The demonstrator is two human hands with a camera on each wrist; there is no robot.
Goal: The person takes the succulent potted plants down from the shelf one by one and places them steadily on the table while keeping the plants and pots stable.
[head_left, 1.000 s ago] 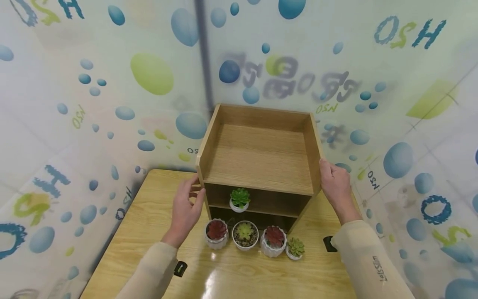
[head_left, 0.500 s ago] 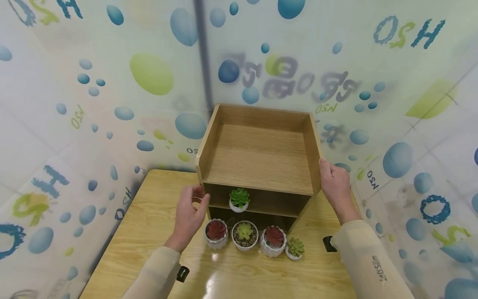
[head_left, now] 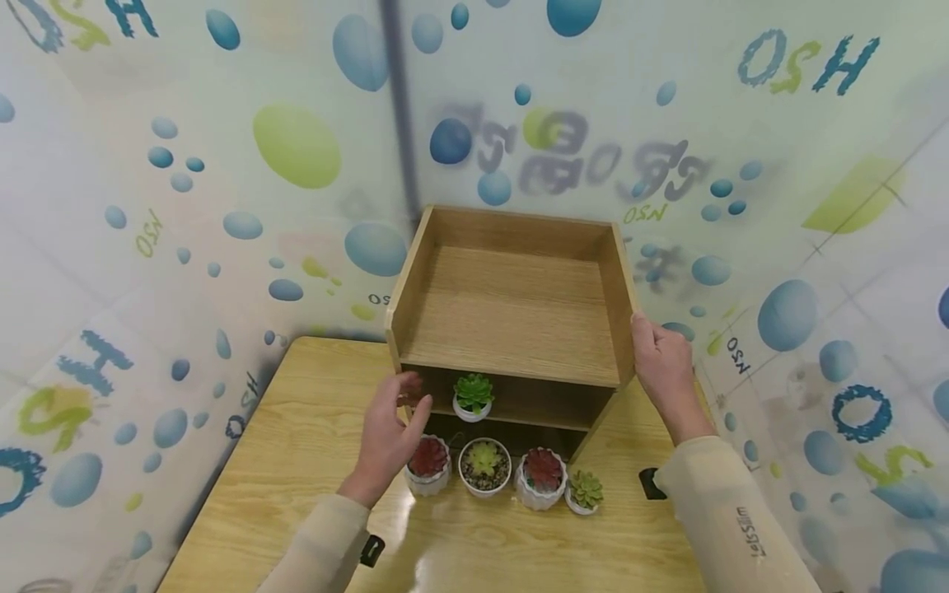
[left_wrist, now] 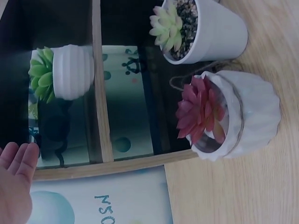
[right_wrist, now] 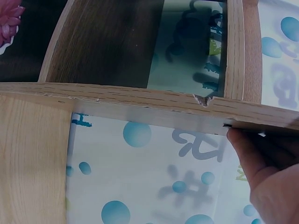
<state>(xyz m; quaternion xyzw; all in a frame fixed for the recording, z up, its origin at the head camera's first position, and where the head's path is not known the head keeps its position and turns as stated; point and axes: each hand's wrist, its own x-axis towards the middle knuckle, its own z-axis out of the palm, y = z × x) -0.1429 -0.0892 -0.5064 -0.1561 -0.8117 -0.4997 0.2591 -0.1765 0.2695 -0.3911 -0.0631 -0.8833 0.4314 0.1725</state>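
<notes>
A wooden desktop shelf (head_left: 519, 317) stands at the back of the table, with a tray-like top and two levels beneath. My right hand (head_left: 662, 366) grips its right side panel; in the right wrist view the thumb lies on the panel's outer face and the other fingers are mostly hidden. At the left front edge my left hand (head_left: 389, 436) is open, fingers extended beside the upper compartment. Inside that compartment sits a green succulent in a white ribbed pot (left_wrist: 73, 72), a little apart from the left fingers (left_wrist: 21, 161).
Along the shelf's front stand a red succulent (head_left: 427, 461), a yellow-green succulent (head_left: 485, 467), another red succulent (head_left: 542, 479) and a small pale green succulent (head_left: 585, 494). The wooden table (head_left: 296, 445) meets bubble-patterned walls (head_left: 296, 148) behind and at the sides.
My left hand has left the shelf's left side panel and moved right and slightly down, in front of the upper compartment. The right hand keeps its grip, and the pots have stayed put.
</notes>
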